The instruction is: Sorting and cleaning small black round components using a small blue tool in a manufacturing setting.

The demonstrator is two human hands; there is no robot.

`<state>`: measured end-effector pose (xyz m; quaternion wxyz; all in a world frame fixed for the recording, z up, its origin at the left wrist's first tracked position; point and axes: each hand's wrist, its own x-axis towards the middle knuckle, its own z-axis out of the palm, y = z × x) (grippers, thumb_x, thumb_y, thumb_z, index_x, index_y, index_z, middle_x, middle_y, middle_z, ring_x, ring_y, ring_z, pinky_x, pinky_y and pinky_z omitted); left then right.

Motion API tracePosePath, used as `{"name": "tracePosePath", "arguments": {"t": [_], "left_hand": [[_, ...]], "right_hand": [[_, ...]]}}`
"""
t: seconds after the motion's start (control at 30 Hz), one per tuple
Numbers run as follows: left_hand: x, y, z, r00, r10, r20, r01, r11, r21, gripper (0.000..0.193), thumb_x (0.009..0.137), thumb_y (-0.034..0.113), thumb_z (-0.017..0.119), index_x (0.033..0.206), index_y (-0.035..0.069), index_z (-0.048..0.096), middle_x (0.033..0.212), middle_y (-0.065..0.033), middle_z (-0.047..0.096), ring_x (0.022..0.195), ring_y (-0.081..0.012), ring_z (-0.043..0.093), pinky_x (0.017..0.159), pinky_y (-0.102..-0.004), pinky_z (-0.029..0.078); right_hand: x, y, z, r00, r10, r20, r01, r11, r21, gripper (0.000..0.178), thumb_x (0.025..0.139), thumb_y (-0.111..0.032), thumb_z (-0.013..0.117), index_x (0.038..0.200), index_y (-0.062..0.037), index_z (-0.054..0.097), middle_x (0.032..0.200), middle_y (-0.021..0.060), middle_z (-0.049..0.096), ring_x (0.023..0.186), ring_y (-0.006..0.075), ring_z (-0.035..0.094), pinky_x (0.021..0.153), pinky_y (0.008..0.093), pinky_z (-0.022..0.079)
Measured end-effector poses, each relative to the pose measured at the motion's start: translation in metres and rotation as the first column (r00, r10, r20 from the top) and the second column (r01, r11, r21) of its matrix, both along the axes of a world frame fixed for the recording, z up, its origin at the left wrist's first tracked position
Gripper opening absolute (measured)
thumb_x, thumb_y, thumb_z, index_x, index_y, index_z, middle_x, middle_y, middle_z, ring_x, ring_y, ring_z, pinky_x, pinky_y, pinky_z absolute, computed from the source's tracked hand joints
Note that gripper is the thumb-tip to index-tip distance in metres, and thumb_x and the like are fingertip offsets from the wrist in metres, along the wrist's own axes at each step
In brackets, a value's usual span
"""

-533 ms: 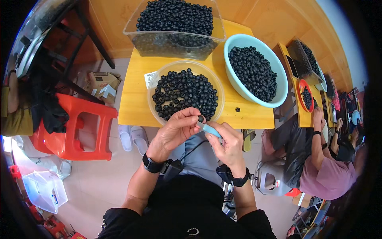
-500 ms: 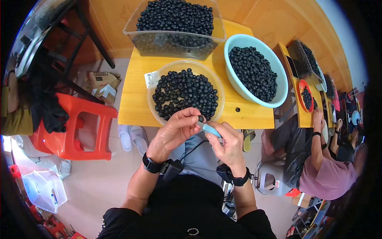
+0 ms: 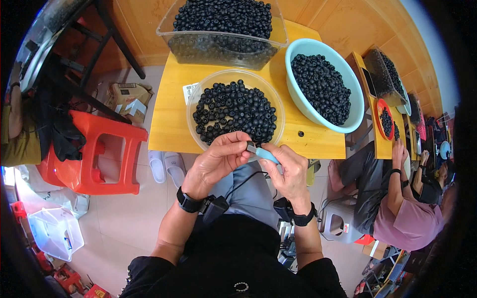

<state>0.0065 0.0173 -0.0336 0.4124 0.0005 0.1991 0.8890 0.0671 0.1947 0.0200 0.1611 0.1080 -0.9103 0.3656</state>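
My left hand (image 3: 217,163) pinches a small round black bead-like piece (image 3: 250,146) between thumb and fingertips. In my right hand (image 3: 289,174) is a small knife (image 3: 267,155) with a light blue handle; its short blade meets the black piece. Both hands are just in front of the table's near edge, by the round clear tub (image 3: 281,119), which holds many similar black pieces with holes. To its right on the yellow table (image 3: 169,131) lies one loose black piece (image 3: 300,133).
A rectangular clear box (image 3: 223,53) and a light blue basin (image 3: 294,102), both full of black pieces, stand behind. A red stool (image 3: 109,171) is at left. A co-worker in a pink shirt (image 3: 410,218) sits at right beside a red plate (image 3: 379,121). Slippers (image 3: 174,166) lie under the table.
The view has shifted slightly. The knife's blue handle now shows more fully, tilted between my hands, with the blade still at the black piece.
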Motion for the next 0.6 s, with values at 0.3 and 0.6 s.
{"name": "tracePosePath", "arguments": {"t": [0.3, 0.6], "left_hand": [[0.004, -0.007, 0.016, 0.988, -0.076, -0.138, 0.094, 0.987, 0.128, 0.014, 0.083, 0.006, 0.063, 0.096, 0.002, 0.058, 0.088, -0.0074, 0.063, 0.072, -0.01, 0.06, 0.066, -0.0194, 0.051], [0.0, -0.003, 0.01, 1.0, 0.01, 0.024, -0.011, 0.999, 0.047, 0.014, 0.084, 0.004, 0.061, 0.098, 0.004, 0.057, 0.09, -0.0083, 0.063, 0.075, -0.0132, 0.062, 0.069, -0.0219, 0.053]], "right_hand": [[-0.019, 0.019, -0.021, 0.984, -0.159, 0.085, 0.166, 0.982, -0.085, 0.017, 0.08, -0.013, 0.064, 0.092, -0.0007, 0.066, 0.076, 0.016, 0.064, 0.063, 0.0286, 0.063, 0.055, 0.0328, 0.047], [-0.009, 0.001, 0.0, 0.983, -0.019, 0.184, 0.091, 0.917, -0.389, 0.021, 0.078, -0.011, 0.067, 0.094, 0.003, 0.065, 0.071, 0.0085, 0.062, 0.055, 0.0107, 0.051, 0.051, 0.0232, 0.04]]}}
